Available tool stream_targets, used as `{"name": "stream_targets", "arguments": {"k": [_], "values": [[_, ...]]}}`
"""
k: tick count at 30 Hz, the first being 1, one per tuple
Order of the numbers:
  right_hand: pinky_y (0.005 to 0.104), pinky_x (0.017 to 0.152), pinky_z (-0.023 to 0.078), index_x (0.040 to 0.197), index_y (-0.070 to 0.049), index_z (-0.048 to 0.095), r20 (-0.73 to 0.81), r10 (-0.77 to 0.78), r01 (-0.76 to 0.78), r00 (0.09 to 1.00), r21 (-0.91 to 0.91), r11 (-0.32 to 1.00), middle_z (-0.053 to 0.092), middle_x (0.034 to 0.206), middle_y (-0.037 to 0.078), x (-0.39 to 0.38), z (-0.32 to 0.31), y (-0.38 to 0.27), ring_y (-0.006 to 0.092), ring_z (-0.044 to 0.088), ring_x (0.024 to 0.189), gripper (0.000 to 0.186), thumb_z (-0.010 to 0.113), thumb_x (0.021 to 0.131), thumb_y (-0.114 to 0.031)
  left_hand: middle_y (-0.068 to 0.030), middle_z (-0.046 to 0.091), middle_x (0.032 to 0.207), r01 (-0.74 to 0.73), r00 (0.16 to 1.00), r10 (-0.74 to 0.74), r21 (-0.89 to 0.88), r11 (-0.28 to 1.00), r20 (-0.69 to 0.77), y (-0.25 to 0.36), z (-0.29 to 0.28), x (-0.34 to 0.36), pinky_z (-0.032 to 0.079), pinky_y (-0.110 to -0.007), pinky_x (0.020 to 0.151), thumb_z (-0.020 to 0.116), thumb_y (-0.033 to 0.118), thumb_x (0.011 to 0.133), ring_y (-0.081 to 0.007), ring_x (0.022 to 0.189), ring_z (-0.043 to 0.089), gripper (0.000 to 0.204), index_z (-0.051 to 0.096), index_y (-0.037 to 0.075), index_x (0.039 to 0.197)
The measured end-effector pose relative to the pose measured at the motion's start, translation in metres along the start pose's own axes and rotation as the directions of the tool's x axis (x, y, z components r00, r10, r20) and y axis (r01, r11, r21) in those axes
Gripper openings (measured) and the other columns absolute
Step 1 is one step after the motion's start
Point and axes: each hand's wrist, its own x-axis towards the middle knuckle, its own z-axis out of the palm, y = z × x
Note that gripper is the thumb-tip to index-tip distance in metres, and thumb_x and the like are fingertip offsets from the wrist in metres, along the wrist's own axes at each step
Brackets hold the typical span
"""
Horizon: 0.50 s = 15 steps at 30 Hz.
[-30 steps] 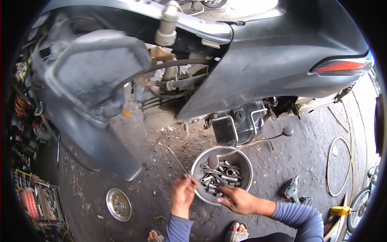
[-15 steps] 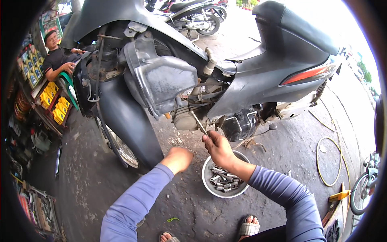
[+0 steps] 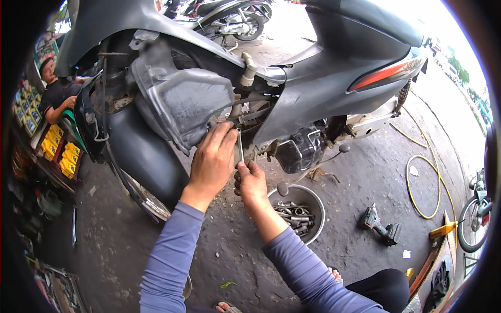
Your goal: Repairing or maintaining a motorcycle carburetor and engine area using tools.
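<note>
Sleeves (image 3: 169, 261) of blue-grey cloth lead up to my two hands, raised close together. My right hand (image 3: 252, 185) pinches the lower end of a thin metal tool (image 3: 240, 148) between thumb and curled fingers. My left hand (image 3: 211, 161) reaches higher, fingers stretched and lying together, tips beside the tool's upper end; whether they grip anything, I cannot tell. The tool stands nearly upright before the exposed engine area of the dark grey motorbike (image 3: 334, 86). I judge the step as guiding its tip into place by feel; the next move calls for a steady left hand and a firm right grip before any force. Just beyond my right forearm sits a metal bowl (image 3: 315, 201) of sockets and spanners (image 3: 297, 215), and to its right a cordless drill (image 3: 377, 223) lies on the ground. Farther off, other motorbikes (image 3: 229, 21) stand parked.
</note>
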Motion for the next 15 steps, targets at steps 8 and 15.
{"name": "stream_targets", "arguments": {"k": [8,15], "values": [[0.0356,0.062,0.044,0.088,0.002,0.057,-0.052,-0.072,0.055,0.996,-0.28,0.959,0.057,0.068,0.012,0.008,-0.003,0.024,0.0197,0.053,0.062,0.025,0.052,0.095,-0.021,-0.0168,0.066,0.093,0.06,0.859,-0.24,0.376,0.925,0.453,-0.01,0.036,0.074,0.053,-0.042,0.074,0.065,0.011,0.08,-0.0345,0.089,0.065,0.025,0.058,0.0,0.102],[0.0416,0.068,0.044,0.091,0.002,0.054,-0.054,-0.289,0.25,0.956,-0.368,0.896,0.058,0.074,0.018,0.02,0.011,0.005,0.0319,0.058,0.07,0.024,0.05,0.096,-0.021,-0.0176,0.064,0.093,0.0,0.888,-0.159,0.348,0.938,0.43,-0.004,0.031,0.071,0.051,-0.045,0.072,0.06,0.008,0.083,-0.0363,0.086,0.064,0.022,0.06,-0.001,0.104]]}}
